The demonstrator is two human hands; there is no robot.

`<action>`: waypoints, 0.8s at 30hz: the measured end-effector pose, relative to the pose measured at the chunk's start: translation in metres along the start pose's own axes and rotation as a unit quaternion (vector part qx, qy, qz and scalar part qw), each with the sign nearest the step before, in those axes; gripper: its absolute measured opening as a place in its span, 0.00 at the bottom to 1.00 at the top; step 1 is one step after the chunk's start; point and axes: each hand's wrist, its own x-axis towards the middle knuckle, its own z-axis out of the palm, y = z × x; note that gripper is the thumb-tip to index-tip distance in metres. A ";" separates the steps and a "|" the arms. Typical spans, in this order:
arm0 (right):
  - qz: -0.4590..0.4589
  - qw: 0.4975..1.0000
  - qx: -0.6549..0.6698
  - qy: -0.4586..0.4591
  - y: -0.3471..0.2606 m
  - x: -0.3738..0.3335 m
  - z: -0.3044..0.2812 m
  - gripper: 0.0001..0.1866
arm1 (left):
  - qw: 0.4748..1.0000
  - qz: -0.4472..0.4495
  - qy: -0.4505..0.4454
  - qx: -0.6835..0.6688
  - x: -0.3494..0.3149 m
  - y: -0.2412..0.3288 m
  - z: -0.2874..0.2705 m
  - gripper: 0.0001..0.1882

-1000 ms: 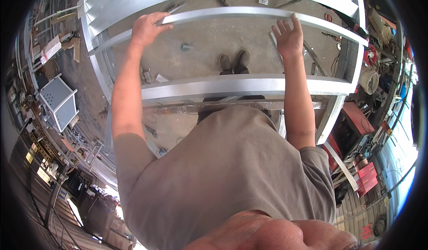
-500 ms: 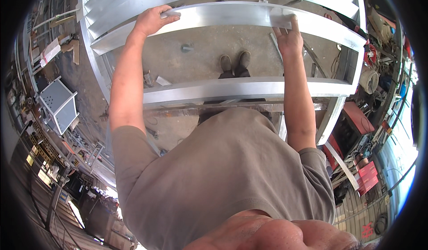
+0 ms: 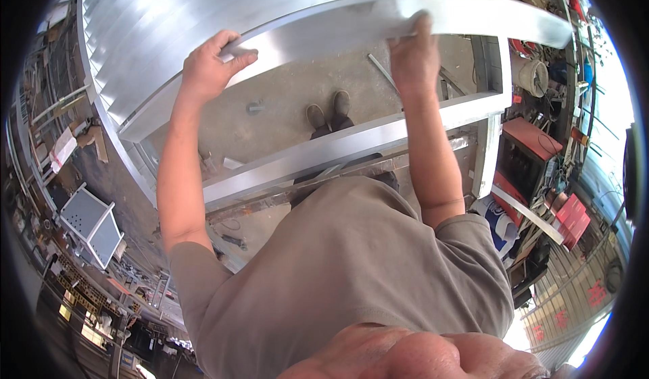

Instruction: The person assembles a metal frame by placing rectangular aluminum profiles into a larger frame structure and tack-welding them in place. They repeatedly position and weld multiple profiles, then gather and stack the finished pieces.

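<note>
A long silvery metal slat (image 3: pixel 318 34) lies across a metal frame (image 3: pixel 351 139), its right end raised and sticking out past the frame's right side. Toward its left part, my left hand (image 3: pixel 211 67) grips the slat with fingers over the far edge and thumb on the near face. My right hand (image 3: pixel 414 58) is closed round the slat's near edge right of the middle, thumb on top and fingers underneath. Beyond it, several overlapping slats (image 3: pixel 203 7) fill the far part of the frame.
My feet (image 3: pixel 328 111) stand on the concrete floor inside the frame's gap. A grey perforated metal box (image 3: pixel 86 227) is at the left. On the right are a pale bucket (image 3: pixel 531 75), a red-topped cabinet (image 3: pixel 531 139) and a red box (image 3: pixel 572 220). A thin metal strip (image 3: pixel 384 73) lies below the slat.
The slat's right end has risen off the frame and swung out beyond its right side, with both hands still on it. My view has turned, so the frame now looks tilted.
</note>
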 end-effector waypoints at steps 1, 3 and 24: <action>-0.035 0.999 0.040 -0.005 -0.022 0.007 0.002 0.26 | 0.998 0.022 0.037 -0.038 0.000 0.014 -0.005 0.24; -0.019 0.959 0.275 -0.058 -0.066 0.019 0.012 0.22 | 0.988 0.057 0.085 -0.118 0.003 0.044 -0.017 0.23; -0.332 0.825 -0.390 -0.238 -0.138 -0.062 -0.010 0.20 | 0.861 0.244 0.177 0.410 -0.116 0.163 -0.033 0.33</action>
